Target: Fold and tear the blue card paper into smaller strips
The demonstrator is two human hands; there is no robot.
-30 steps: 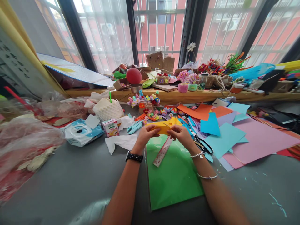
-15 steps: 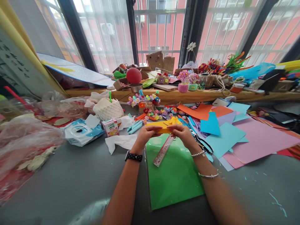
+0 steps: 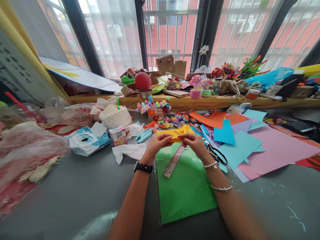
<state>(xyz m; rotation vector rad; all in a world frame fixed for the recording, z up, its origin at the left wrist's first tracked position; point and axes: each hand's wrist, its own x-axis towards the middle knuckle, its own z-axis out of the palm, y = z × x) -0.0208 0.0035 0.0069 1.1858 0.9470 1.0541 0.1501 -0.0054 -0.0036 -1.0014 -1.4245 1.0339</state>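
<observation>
Between both hands, over the far end of a green sheet (image 3: 187,190), is a folded piece of yellow paper (image 3: 175,136). My left hand (image 3: 158,144) pinches its left end, fingers closed. My right hand (image 3: 193,142) is closed on the right end, and a thin stick-like piece (image 3: 177,132) shows near its fingertips; whether the hand grips that piece too I cannot tell. A patterned ruler (image 3: 173,163) lies slantwise on the green sheet below the hands. Scissors (image 3: 218,154) with black handles lie just right of my right wrist.
Coloured paper sheets (image 3: 277,150) spread on the right. Left of the hands are a white tissue (image 3: 128,151), a small box (image 3: 118,136) and a wipes pack (image 3: 87,141). Small craft flowers (image 3: 152,108) stand behind; a cluttered ledge (image 3: 180,104) runs below the window.
Hardly anything differs. Both hands stay on the yellow paper, with only a slight shift of the fingers and wrists.
</observation>
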